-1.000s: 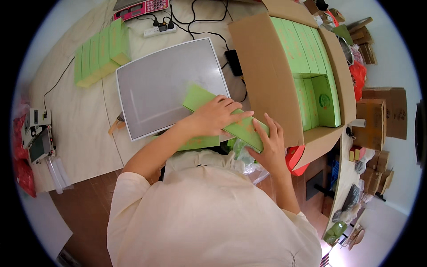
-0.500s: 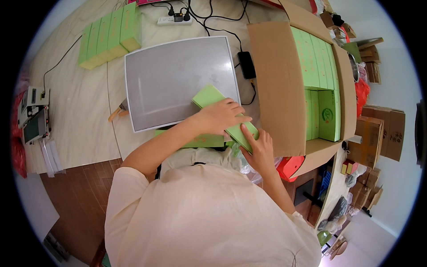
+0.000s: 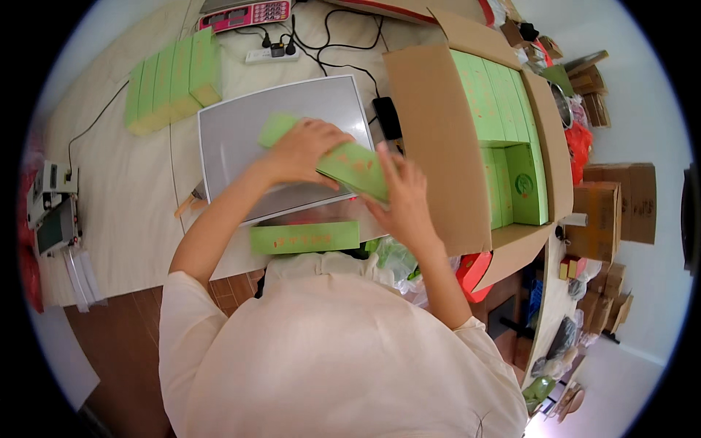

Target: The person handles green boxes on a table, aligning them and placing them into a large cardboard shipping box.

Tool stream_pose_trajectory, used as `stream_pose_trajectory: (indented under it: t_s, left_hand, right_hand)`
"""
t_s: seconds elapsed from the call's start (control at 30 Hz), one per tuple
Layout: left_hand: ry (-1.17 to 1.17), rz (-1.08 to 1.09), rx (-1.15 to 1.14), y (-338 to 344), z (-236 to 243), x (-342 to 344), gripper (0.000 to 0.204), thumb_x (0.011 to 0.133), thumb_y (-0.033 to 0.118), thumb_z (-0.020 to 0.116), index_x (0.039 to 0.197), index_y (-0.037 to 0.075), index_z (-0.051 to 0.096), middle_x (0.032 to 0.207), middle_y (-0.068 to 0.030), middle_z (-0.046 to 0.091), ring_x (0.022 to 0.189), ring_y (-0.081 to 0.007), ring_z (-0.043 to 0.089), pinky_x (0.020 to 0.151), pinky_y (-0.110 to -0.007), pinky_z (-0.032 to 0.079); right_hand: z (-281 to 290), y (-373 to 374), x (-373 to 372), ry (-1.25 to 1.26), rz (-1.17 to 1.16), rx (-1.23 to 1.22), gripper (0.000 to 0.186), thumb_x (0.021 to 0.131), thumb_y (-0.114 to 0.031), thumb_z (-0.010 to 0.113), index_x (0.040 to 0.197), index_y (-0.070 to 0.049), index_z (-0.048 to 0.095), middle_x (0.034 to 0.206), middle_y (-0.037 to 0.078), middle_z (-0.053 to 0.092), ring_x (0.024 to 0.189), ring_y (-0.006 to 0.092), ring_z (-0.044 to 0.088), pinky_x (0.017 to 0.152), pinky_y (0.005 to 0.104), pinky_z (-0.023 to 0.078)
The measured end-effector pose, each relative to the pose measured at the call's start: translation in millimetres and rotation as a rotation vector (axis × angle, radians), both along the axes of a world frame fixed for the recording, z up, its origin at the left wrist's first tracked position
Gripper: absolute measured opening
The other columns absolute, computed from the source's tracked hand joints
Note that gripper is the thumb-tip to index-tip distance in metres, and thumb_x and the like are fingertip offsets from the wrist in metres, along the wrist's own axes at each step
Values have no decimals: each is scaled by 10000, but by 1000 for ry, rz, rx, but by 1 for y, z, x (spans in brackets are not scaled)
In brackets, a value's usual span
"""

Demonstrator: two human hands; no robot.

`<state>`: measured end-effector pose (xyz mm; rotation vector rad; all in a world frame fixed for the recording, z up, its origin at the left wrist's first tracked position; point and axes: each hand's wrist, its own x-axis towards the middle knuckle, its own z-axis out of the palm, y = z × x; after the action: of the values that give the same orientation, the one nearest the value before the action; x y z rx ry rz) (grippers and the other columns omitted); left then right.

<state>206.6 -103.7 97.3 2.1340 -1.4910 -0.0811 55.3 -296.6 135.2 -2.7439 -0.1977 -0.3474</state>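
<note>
A long green box (image 3: 354, 166), slightly blurred, is held at a slant above a grey white-rimmed panel (image 3: 241, 139). My left hand (image 3: 307, 152) grips it over the middle and hides part of it. At the box's right end is my right hand (image 3: 407, 203), its thumb and fingers on either side of that end, smeared by motion. Another green box (image 3: 305, 238) with orange print lies along the near table edge, in front of my body.
An open carton (image 3: 436, 146), partly filled with green boxes (image 3: 493, 95), stands at right. More green boxes (image 3: 171, 77) stand in a row at far left. Behind the panel are a power strip (image 3: 272, 55), cables and a pink-fronted scale (image 3: 248, 14). Clear plastic bags (image 3: 396, 263) lie near my right forearm.
Both hands have moved left and slightly up with the green box, farther over the panel. The view has shifted, showing more of the scale and the box at the near edge.
</note>
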Motion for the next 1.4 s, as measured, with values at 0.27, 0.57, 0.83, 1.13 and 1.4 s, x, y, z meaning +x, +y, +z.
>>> stream_pose_trajectory:
  t_s: [0.27,0.57,0.83,1.13,1.4]
  left_hand:
    - [1366,459,-1230,54,-18,7,745,842,580,562,1414,171,316,1362,-12,437,1238,-221,437,1037,-371,370]
    - [1651,376,-1452,-22,8,-40,716,859,706,356,1372,206,350,1354,3,434,1223,-202,449,999,-383,425]
    - [1564,377,-1254,-98,33,-69,752,853,722,343,1400,207,301,1377,-1,392,1259,-202,404,1027,-388,395]
    - [1216,248,-953,-37,-33,-29,809,828,651,514,1406,119,319,1405,-39,384,1274,-221,396,1064,-403,342]
    - [-79,-237,115,-85,63,-103,759,586,367,808,1224,69,525,1084,-80,595,1041,-248,534,946,-386,383]
  right_hand:
    - [45,-23,-17,-345,-226,409,511,861,-76,585,1335,1,411,1299,178,465,1200,339,417,1018,414,328]
    - [32,-17,-35,-248,-136,687,467,843,30,493,1306,-8,437,1214,178,520,1122,314,498,981,390,387]
    - [36,-75,-72,-124,-248,1368,387,909,-43,441,1294,-2,453,1153,93,570,1090,197,537,975,341,422]
    - [74,-95,-97,-390,-368,981,404,915,-249,535,1229,4,508,1175,96,574,1108,210,520,952,343,387]
    - [94,-43,-86,135,3,-119,869,632,-264,802,1376,-94,384,1245,215,470,1112,389,479,924,462,382]
